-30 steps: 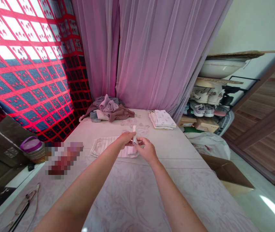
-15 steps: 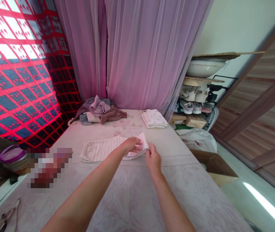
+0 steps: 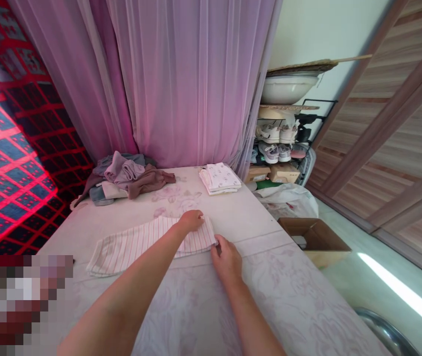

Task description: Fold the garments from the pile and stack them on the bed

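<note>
A pair of white pants with thin pink and orange stripes [image 3: 132, 244] lies in a long, narrow shape across the bed. My left hand [image 3: 190, 221] is closed at the far edge of the pants, close to their right end, with its fingertips on the fabric. At the near right corner, my right hand [image 3: 227, 259] pinches the edge of the cloth between thumb and fingers. My left forearm hides part of the pants' near side.
A rumpled heap of clothes [image 3: 125, 178] sits at the back left, and a neat folded stack [image 3: 221, 179] at the back right. Beyond the bed's [image 3: 288, 291] right edge are an open cardboard box [image 3: 329, 249] and a shoe rack [image 3: 287, 136]. A blurred patch covers the lower left.
The view has turned right and down. My left hand has gone from spread fingers to closed on the far edge, and the right end of the pants now lies flatter.
</note>
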Available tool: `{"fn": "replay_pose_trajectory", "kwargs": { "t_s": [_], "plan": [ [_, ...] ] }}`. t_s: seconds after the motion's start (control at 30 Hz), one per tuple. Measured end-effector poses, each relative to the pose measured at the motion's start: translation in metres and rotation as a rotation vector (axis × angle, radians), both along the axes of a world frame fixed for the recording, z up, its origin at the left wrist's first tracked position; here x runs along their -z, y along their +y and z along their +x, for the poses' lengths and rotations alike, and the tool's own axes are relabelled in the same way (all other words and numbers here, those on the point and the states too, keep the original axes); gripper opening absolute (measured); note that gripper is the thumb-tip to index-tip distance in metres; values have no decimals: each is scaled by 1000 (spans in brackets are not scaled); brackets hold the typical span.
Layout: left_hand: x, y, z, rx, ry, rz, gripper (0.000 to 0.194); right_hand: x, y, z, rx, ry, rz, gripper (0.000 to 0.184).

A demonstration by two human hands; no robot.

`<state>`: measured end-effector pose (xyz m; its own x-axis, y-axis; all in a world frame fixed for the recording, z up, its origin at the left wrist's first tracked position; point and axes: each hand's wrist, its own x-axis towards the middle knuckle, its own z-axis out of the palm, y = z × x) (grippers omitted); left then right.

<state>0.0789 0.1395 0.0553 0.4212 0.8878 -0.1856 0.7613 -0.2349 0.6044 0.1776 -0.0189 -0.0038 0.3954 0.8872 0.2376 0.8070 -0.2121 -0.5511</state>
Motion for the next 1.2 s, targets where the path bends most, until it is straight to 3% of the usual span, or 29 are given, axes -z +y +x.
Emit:
{"fn": "replay_pose_trajectory", "kwargs": {
  "t_s": [0.3,0.7,0.93,1.2],
  "plan": [
    [9,13,6,71,64,-36,9,0,3,-1,23,-88,-54,30],
    [8,27,11,27,29,-383,34,-1,4,-2,49,-93,-57,22],
    [8,25,10,-3,-50,-439,33,-4,5,-3,77,-120,-162,22],
    [14,28,10,1,-10,-391,31,-3,4,-3,65,-98,-111,17]
  ]
}}
